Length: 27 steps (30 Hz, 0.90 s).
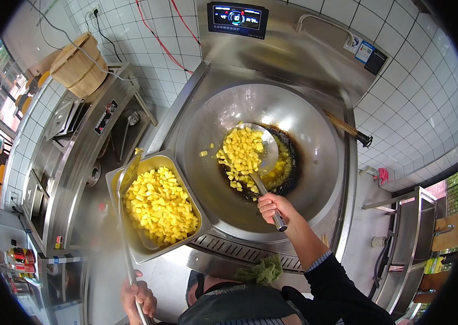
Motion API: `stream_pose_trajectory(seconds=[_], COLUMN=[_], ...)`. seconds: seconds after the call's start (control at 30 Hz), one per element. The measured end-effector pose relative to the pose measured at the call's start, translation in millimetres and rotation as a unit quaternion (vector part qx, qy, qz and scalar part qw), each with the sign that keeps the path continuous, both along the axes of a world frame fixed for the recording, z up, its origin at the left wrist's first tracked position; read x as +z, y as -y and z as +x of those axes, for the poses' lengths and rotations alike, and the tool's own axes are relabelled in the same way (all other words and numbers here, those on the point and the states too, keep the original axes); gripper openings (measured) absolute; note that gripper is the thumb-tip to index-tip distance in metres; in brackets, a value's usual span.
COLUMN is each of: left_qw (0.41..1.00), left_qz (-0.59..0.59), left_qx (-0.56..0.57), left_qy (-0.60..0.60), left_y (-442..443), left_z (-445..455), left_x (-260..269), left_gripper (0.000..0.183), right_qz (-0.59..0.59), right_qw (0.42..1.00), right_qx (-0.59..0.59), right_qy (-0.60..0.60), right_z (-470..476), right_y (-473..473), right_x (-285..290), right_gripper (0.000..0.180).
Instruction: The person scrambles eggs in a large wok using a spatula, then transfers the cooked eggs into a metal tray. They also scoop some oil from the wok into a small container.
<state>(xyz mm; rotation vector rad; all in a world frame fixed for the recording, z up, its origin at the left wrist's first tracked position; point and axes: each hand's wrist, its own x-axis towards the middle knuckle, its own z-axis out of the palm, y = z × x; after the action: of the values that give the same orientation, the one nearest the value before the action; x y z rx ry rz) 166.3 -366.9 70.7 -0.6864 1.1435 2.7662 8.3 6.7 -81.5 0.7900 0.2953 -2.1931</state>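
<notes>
My right hand [275, 209] grips the metal handle of a round skimmer [270, 156] over the middle of a large steel wok [314, 183]. Yellow diced pieces [242, 150], seemingly potato, are heaped on the skimmer's left side and around it. Beneath lies a dark scorched ring with yellowish oil and small bits. In my left hand [139, 296] is the long handle of a wok spatula [129, 172], its blade inside the left edge of a deep rectangular steel pan [203, 221]. That pan holds many more yellow dice [160, 205] and stands against the wok's left side.
A wooden-handled brush [346, 129] lies across the wok's right rim. Close to my waist, a green cloth [261, 271] hangs at the stove's slotted front. Left are a steel counter [87, 134] and wooden bucket [78, 67]; a lit control panel [237, 19] is behind.
</notes>
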Motion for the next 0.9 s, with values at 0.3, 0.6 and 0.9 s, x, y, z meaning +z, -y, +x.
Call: stream_pose_trajectory(seconds=[0.3, 0.6, 0.9], left_qw=[1.0, 1.0, 1.0], left_qz=[0.004, 0.029, 0.026], left_qx=[0.019, -0.011, -0.01], left_qy=[0.013, -0.001, 0.013], left_y=[8, 19, 19], left_z=[7, 11, 9], left_x=[1, -7, -11], left_gripper=[0.029, 0.031, 0.03], right_qz=[0.105, 0.415, 0.644], right_qw=[0.993, 0.903, 0.765], right_qx=[-0.047, -0.108, -0.008], right_qy=[0.026, 0.022, -0.005], right_z=[3, -8, 8], right_y=[-47, -104, -56], right_x=[-16, -36, -109], right_gripper=[0.031, 0.022, 0.017])
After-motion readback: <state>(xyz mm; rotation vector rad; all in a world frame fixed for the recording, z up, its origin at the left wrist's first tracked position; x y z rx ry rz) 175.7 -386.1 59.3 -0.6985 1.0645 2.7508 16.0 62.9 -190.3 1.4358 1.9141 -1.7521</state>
